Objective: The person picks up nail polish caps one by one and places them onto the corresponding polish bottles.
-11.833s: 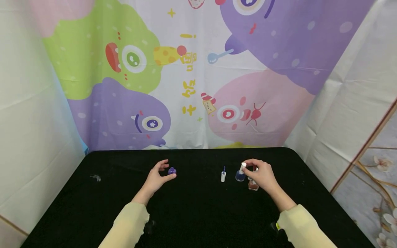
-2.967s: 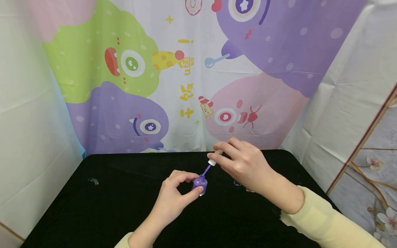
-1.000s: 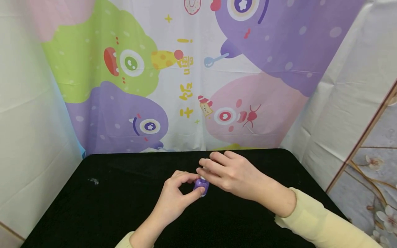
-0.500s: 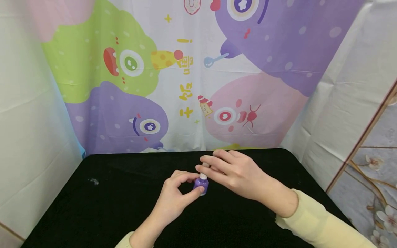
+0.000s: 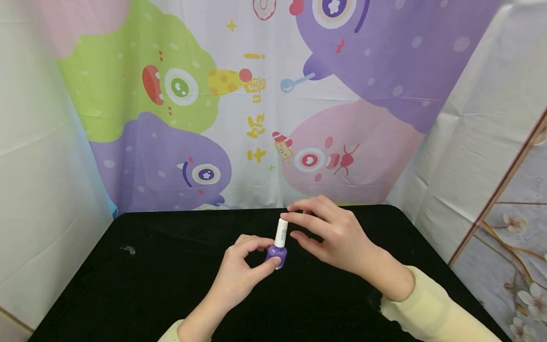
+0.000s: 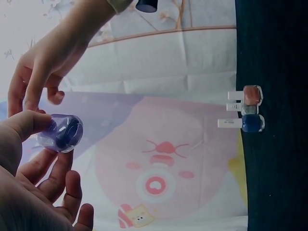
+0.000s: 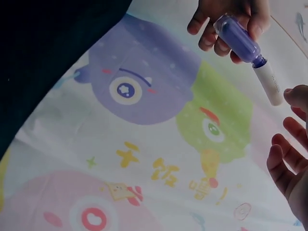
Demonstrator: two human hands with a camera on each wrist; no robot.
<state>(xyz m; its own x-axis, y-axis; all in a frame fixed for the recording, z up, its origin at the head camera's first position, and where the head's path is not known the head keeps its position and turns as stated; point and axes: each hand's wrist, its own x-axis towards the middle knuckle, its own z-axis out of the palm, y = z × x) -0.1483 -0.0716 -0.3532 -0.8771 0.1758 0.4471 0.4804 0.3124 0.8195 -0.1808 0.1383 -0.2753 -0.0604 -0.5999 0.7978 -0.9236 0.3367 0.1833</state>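
Observation:
My left hand (image 5: pixel 240 266) pinches a purple nail polish bottle (image 5: pixel 277 255) between thumb and fingers, above the black table. Its white cap (image 5: pixel 280 233) sits on the neck, pointing up and leaning slightly right. Beside the cap is my right hand (image 5: pixel 337 235), fingers spread and loosely bent. One fingertip is at the cap's top; whether it touches, I cannot tell. In the right wrist view, the thumb (image 7: pixel 297 96) lies close to the cap's end, with the other fingers apart from it. The left wrist view shows the bottle's base toward the camera.
Three capped nail polish bottles stand together in the left wrist view: a reddish-brown one (image 6: pixel 252 95), a clear or greyish one (image 6: pixel 249 109) and a blue one (image 6: pixel 251 123). My right hand hides them in the head view. A patterned curtain (image 5: pixel 256 180) hangs behind the black table (image 5: pixel 171 285).
The purple bottle was uncapped on the table, its brush cap standing apart. My left hand lifted it; my right hand inserted the brush and turned the cap on. Now the right fingers have loosened.

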